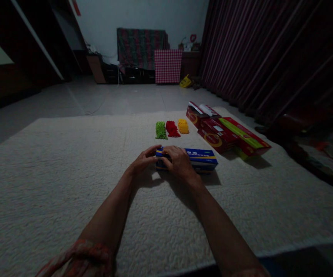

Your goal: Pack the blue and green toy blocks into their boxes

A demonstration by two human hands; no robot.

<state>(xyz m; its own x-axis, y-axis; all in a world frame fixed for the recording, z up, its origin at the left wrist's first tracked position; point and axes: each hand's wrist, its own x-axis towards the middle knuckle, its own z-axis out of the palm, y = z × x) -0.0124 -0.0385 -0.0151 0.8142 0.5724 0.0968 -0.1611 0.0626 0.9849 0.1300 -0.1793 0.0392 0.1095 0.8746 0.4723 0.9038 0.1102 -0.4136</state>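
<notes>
A long blue box (201, 157) with a yellow stripe lies on the cream rug (53, 173) in front of me. My left hand (143, 161) curls its fingers round the box's left end. My right hand (179, 162) rests on top of the box with its fingers bent over the left part. Both hands grip the box. Just beyond it lie three small piles in a row: green (161, 130), red (172, 129) and yellow (183, 126).
Red boxes (216, 134) and a red box with a green strip (245, 138) lie on the rug to the right. Dark curtains (270, 57) hang on the right. Bare floor (111, 98) stretches to furniture and a checked cloth (168, 66) at the far wall.
</notes>
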